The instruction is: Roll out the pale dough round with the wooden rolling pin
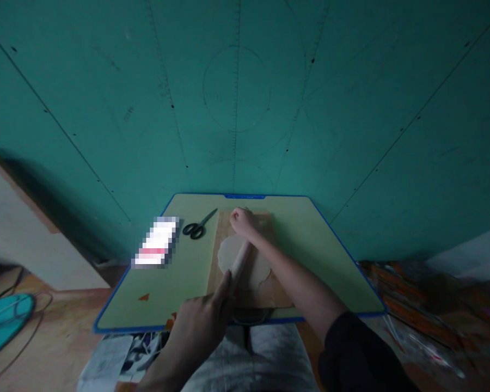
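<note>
A flat, roundish sheet of pale dough [227, 249] lies on a wooden board [213, 277] at the middle of the small table. A light rolling pin [240, 264] rests slantwise across the dough. My left hand [204, 321] is at the pin's near end, its fingers closed around it and partly hidden. My right hand [243, 222] is closed on the pin's far end, near the board's back edge.
Black-handled scissors [196, 228] lie left of the board. A blurred-out white rectangular item [157, 242] is at the table's left edge. The blue-rimmed table [314, 245] stands against a green wall [237, 109]. Clutter lies on the floor at the right.
</note>
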Action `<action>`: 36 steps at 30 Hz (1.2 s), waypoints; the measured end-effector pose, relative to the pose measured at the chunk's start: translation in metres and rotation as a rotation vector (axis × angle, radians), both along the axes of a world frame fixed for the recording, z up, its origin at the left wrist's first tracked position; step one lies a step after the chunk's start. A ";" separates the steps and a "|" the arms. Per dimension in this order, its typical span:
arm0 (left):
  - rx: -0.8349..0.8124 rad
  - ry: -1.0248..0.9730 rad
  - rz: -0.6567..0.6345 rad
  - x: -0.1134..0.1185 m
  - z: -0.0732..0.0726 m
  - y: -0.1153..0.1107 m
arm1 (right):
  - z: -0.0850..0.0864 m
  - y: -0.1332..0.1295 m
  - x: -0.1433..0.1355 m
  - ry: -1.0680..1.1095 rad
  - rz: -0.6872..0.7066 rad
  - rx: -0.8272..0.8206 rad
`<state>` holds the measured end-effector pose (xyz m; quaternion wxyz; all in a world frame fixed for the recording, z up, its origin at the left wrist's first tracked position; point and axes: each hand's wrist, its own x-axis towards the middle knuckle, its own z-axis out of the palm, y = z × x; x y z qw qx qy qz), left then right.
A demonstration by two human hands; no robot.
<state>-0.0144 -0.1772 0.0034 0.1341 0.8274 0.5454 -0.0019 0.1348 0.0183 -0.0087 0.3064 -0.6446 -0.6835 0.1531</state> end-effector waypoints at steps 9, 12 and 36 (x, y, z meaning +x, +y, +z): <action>0.410 -0.203 -0.099 0.001 -0.015 0.005 | 0.008 -0.029 0.007 -0.307 0.067 -0.050; 0.428 -0.285 -0.113 0.009 -0.026 0.007 | 0.008 -0.034 0.015 -0.416 0.084 -0.081; 0.406 -0.390 -0.274 0.031 -0.038 -0.001 | 0.009 -0.110 0.096 -0.527 0.021 -0.208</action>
